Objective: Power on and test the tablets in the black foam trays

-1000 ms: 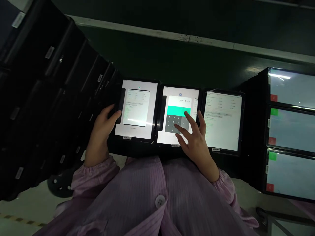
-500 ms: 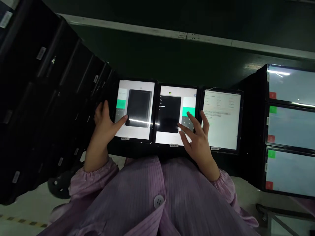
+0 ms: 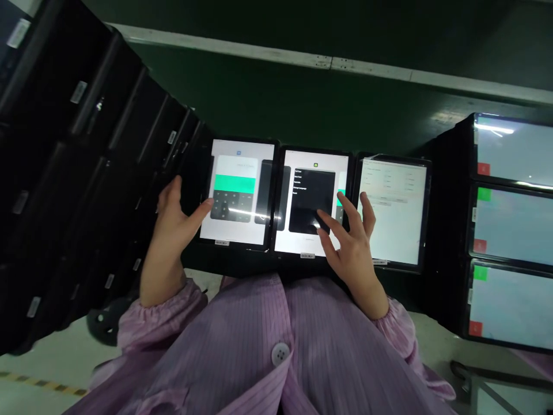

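Observation:
Three lit tablets lie side by side in front of me. The left tablet point(image 3: 237, 233) shows a calculator card with a green band and the edge of a dark card. My left hand point(image 3: 175, 225) is spread at its left edge, thumb over the screen's margin. On the middle tablet point(image 3: 294, 242) a black menu card fills the centre. My right hand point(image 3: 352, 236) hovers over or touches that screen, fingers apart, the index fingertip at the black card; actual contact I cannot tell. The right tablet point(image 3: 393, 230) displays a white page of small text and grey buttons, partly behind my fingers.
Stacks of black devices with white labels point(image 3: 112, 132) rise on the left. On the right, several tablets point(image 3: 514, 222) with pale screens and red and green corner squares sit on a dark stack. A pale rail point(image 3: 259, 53) crosses the green surface beyond.
The cards on the left tablet have slid right, bringing the calculator into view. The middle tablet's black card has also shifted right to the centre. My left hand has drawn slightly left.

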Demonstrator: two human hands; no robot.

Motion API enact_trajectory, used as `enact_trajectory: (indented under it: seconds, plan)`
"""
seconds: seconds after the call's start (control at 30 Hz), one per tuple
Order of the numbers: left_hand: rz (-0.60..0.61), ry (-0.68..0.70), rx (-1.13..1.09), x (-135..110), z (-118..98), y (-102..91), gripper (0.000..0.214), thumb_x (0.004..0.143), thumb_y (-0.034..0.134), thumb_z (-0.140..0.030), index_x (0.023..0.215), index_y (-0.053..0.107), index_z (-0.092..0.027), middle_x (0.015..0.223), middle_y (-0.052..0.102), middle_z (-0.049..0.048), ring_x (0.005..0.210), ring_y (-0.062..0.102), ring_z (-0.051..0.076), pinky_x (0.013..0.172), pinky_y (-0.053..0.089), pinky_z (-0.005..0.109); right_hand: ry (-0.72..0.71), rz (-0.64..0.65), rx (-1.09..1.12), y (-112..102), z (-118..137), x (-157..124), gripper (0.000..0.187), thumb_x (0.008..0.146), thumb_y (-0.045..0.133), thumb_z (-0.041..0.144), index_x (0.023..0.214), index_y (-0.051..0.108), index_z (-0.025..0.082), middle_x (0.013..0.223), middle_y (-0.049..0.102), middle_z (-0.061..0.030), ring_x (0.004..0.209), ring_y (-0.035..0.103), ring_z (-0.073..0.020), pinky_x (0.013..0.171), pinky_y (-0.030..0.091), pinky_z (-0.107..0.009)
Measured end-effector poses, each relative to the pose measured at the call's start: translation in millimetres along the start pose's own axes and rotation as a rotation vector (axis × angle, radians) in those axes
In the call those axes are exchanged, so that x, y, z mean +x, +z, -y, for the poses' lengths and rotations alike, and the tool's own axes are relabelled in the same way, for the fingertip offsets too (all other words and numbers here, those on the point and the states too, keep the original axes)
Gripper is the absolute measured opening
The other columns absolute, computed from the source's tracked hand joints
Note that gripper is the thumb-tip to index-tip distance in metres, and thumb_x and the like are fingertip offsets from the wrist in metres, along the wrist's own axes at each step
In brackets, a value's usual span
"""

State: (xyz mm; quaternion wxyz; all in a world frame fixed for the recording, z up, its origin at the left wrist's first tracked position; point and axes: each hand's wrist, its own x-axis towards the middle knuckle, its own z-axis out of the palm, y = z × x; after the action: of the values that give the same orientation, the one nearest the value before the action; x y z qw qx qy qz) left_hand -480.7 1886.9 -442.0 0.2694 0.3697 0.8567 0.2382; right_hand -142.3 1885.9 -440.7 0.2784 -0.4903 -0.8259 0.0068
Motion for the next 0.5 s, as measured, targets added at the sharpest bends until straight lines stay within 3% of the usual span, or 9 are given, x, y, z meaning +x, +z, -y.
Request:
enact_trajectory:
  seconds: [0.2,0.37,0.5]
  plan:
    - [-0.046,0.03,-0.134,15,14,11.0,0.075,0.085,0.071,-0.042,0.154,0.06,-0.016,0.168,0.052,0.016,0.161,0.042,0.034,0.133,0.034,0.05,-0.002,0.083,0.005,2,2,1,0.031,0.109,0.056,0.034,0.134,0.072,0.027,0.166,0.053,-0.011,0.17,0.019,-0.0444,0.128,0.039,-0.075]
    - [-0.042,0.004,-0.145,19,8,16.1,0.072,0.089,0.067,-0.038,0.155,0.058,-0.01,0.167,0.053,0.0184,0.161,0.043,0.032,0.134,0.034,0.047,-0.003,-0.063,0.014,-5,0,3,0.03,0.107,0.061,0.029,0.135,0.071,0.027,0.155,0.063,-0.0116,0.163,0.036,-0.0414,0.126,0.045,-0.07]
    - [-0.042,-0.02,-0.128,22,3,12.7,0.07,0.086,0.07,-0.036,0.151,0.063,-0.012,0.166,0.055,0.0175,0.157,0.049,0.035,0.132,0.037,0.051,-0.004,-0.155,0.001,-22,-12,-3,0.028,0.106,0.06,0.023,0.129,0.076,0.027,0.145,0.07,-0.0094,0.155,0.049,-0.041,0.121,0.051,-0.067]
